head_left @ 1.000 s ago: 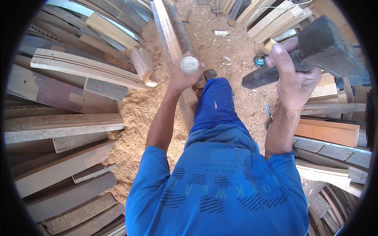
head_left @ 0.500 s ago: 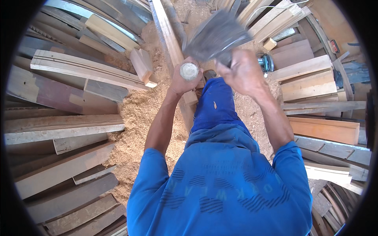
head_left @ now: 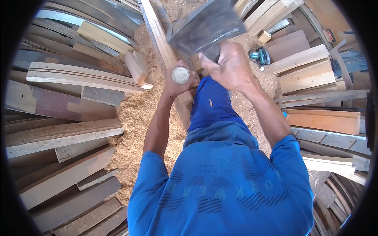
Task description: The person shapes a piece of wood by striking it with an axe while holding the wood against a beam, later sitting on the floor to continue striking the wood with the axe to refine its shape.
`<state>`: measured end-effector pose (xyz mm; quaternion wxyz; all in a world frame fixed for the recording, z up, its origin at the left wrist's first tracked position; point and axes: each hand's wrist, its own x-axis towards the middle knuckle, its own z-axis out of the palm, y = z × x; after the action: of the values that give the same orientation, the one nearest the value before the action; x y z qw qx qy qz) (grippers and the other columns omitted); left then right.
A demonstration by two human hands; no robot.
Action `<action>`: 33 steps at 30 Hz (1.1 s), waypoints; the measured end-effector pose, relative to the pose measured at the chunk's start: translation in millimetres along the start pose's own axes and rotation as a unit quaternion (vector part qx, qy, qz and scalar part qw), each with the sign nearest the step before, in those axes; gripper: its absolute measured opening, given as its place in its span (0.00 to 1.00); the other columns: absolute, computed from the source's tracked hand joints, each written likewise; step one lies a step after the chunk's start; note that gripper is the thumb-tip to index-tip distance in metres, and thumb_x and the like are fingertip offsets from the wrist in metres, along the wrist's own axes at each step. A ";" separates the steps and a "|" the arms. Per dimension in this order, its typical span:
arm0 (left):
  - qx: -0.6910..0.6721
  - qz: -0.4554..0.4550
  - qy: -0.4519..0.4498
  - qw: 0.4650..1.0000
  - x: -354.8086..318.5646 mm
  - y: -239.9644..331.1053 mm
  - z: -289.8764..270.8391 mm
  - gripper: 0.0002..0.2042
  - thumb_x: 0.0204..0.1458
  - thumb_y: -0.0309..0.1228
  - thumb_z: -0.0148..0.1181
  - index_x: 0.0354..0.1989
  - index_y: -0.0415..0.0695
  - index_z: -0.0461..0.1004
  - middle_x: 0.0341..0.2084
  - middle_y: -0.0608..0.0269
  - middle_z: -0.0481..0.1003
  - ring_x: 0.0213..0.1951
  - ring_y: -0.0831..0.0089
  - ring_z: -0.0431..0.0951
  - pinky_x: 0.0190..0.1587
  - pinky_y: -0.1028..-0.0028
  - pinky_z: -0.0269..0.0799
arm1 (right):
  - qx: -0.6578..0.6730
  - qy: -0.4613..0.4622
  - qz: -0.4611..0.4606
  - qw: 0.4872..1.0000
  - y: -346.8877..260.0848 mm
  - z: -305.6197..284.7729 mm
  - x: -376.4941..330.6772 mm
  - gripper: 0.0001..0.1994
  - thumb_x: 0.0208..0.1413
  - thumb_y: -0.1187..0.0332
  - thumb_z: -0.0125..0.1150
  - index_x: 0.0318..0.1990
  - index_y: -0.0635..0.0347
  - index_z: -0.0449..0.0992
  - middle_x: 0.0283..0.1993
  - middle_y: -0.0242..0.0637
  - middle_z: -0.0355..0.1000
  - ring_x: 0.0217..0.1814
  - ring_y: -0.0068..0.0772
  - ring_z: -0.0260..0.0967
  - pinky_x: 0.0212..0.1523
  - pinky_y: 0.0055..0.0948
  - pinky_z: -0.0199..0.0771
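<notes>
2 hands working, each grasping something. Left hand: clenched around a round-ended tool handle, pale worn end facing up at the camera; the rest of the tool is hidden below the fist. It sits over the near part of a long pale timber, which runs up past the far edge of the view. Right hand: grasping the dark handle of a big mallet, thumb along the side. Mallet head is dark, blocky, motion-blurred, raised up-right of the round end, apart from it in view; covers part of the floor.

Person wears blue trousers and a blue T-shirt, 1 leg visible between the hands, just right of the timber's near end. Pale sawdust heaped along the floor's left edge. Stacked boards beyond that edge, including a grooved pale board and a short pale block near its tip. By the floor's right edge: teal power tool, small wood offcut just beyond it, more boards, 1 orange-brown board nearer the body.
</notes>
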<state>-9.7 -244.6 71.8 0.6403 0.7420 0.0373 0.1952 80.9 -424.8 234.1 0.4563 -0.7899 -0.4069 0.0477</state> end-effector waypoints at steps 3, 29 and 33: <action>0.002 0.026 -0.033 0.999 6.4 -6.3 -6.5 0.06 0.50 0.24 0.66 0.33 0.43 0.74 0.28 0.68 0.74 0.34 0.79 0.74 0.38 0.74 0.70 | -0.025 0.048 -0.060 0.997 3.3 5.7 6.0 0.11 0.52 0.66 0.66 0.28 0.66 0.77 0.24 0.51 0.73 0.25 0.52 0.72 0.31 0.43 0.74; 0.055 0.062 0.189 0.978 25.3 -2.4 13.9 0.18 0.48 0.24 0.66 0.49 0.37 0.74 0.38 0.62 0.80 0.41 0.73 0.79 0.45 0.73 0.75 | -0.069 -0.142 0.079 0.984 23.4 13.1 -12.2 0.16 0.50 0.68 0.67 0.46 0.64 0.77 0.35 0.54 0.77 0.40 0.56 0.77 0.45 0.45 0.76; 0.047 0.076 0.195 0.977 40.9 14.6 18.8 0.10 0.50 0.25 0.68 0.39 0.41 0.75 0.34 0.64 0.78 0.34 0.77 0.79 0.37 0.77 0.75 | 0.038 -0.066 0.056 0.996 28.3 7.1 -15.1 0.17 0.51 0.69 0.67 0.48 0.66 0.77 0.39 0.52 0.79 0.42 0.47 0.79 0.48 0.40 0.76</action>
<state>31.6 -252.3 93.8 0.5684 0.7196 0.1142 0.3822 84.6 -437.5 204.1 0.4548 -0.7889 -0.3887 0.1404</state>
